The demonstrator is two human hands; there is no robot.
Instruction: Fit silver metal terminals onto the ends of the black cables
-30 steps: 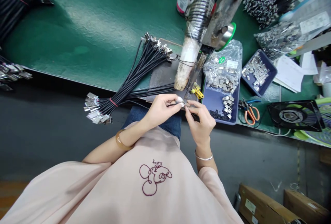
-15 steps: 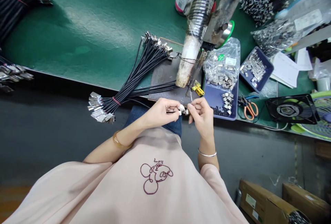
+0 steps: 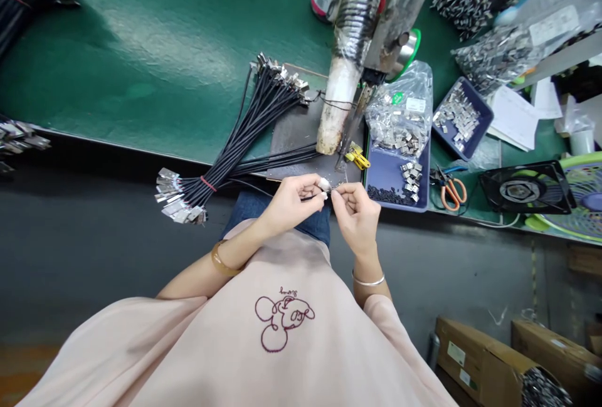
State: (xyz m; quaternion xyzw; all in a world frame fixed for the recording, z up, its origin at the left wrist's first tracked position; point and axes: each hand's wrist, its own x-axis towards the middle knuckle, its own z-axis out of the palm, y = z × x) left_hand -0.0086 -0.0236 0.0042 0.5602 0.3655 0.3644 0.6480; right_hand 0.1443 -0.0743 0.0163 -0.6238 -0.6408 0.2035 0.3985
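My left hand (image 3: 294,201) is closed in a pinch on the end of a black cable (image 3: 308,196), with a white cover on one fingertip. My right hand (image 3: 356,211) is pinched against it on a small metal connector shell (image 3: 330,191) at the cable's tip. Both hands meet just in front of the bench edge, below the dark work plate (image 3: 301,137). A bundle of black cables (image 3: 235,143) with metal ends, tied with a red band, lies on the green mat to the left.
A hose-wrapped tool (image 3: 348,68) hangs over the plate. Blue trays (image 3: 392,181) of metal shells and a plastic bag of them (image 3: 399,118) sit to the right, with orange-handled pliers (image 3: 451,190) and a black fan (image 3: 522,189). Cardboard boxes (image 3: 475,357) stand on the floor.
Both hands stay pinched together on the cable end; the right hand's fingers have shifted slightly on the small metal part. The view has drifted a little.
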